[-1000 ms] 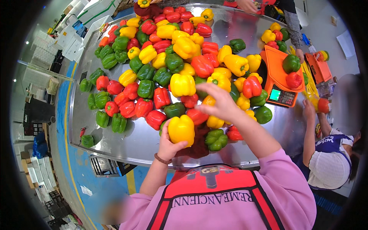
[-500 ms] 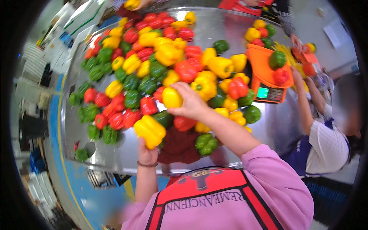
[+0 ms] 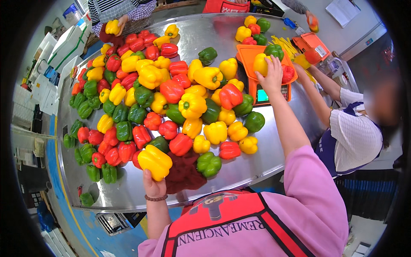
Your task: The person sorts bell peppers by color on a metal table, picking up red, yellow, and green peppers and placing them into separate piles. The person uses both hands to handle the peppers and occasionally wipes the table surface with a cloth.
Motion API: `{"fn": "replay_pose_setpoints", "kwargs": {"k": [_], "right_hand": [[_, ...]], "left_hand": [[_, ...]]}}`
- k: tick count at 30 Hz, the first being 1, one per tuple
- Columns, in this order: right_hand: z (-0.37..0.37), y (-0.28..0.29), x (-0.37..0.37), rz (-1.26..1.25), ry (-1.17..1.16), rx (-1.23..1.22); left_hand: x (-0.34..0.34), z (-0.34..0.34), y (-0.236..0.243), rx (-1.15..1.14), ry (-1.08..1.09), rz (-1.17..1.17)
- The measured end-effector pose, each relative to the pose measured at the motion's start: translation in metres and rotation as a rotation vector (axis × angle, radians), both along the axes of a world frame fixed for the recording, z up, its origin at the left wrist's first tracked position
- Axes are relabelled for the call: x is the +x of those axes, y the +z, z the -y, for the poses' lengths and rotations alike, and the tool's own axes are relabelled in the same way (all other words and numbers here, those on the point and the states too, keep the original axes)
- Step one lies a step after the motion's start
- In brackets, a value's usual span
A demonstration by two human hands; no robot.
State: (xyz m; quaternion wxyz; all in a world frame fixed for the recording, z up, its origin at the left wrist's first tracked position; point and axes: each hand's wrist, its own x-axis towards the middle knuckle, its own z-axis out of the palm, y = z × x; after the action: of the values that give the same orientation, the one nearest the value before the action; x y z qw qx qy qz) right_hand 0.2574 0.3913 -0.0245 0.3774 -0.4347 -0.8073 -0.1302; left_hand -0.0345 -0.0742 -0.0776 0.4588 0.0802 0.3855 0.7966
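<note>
My left hand (image 3: pixel 154 185) grips a large yellow bell pepper (image 3: pixel 155 163) at the near edge of the metal table. At the right, my right hand (image 3: pixel 272 77) has its fingers on a smaller yellow bell pepper (image 3: pixel 260 64) at the tray of an orange scale (image 3: pixel 246 52); whether the pepper rests on the tray I cannot tell. On that tray are a green bell pepper (image 3: pixel 274 51) and a red bell pepper (image 3: pixel 288 74). Loose red, yellow and green peppers (image 3: pixel 171 91) cover much of the table between my hands and beyond.
A dark red cloth (image 3: pixel 186 173) lies before me. Beyond the scale sit several peppers (image 3: pixel 243 33). At right, a co-worker's arms (image 3: pixel 319 88) reach toward a second orange scale (image 3: pixel 311 42). At the far left, another person's hand (image 3: pixel 123 22) holds a yellow pepper.
My right hand has carried the smaller yellow pepper from over the pile, rightward and away, to the scale. My left hand keeps the large yellow pepper. The view has shifted too.
</note>
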Motion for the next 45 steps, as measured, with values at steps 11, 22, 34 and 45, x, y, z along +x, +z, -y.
{"fn": "replay_pose_setpoints", "kwargs": {"k": [11,22,34,45], "right_hand": [[0.009,0.039,0.122,-0.368,-0.152,0.035],[-0.015,0.004,0.103,-0.237,-0.158,-0.121],[-0.061,-0.024,0.083,-0.213,-0.179,-0.371],[-0.049,-0.016,0.081,0.071,-0.172,-0.166]], "left_hand": [[0.007,0.001,0.003,-0.043,0.03,0.035],[0.016,-0.007,0.005,-0.063,0.079,0.104],[0.006,0.0,-0.012,-0.024,0.096,0.113],[-0.004,0.008,-0.002,-0.053,0.084,0.087]]}}
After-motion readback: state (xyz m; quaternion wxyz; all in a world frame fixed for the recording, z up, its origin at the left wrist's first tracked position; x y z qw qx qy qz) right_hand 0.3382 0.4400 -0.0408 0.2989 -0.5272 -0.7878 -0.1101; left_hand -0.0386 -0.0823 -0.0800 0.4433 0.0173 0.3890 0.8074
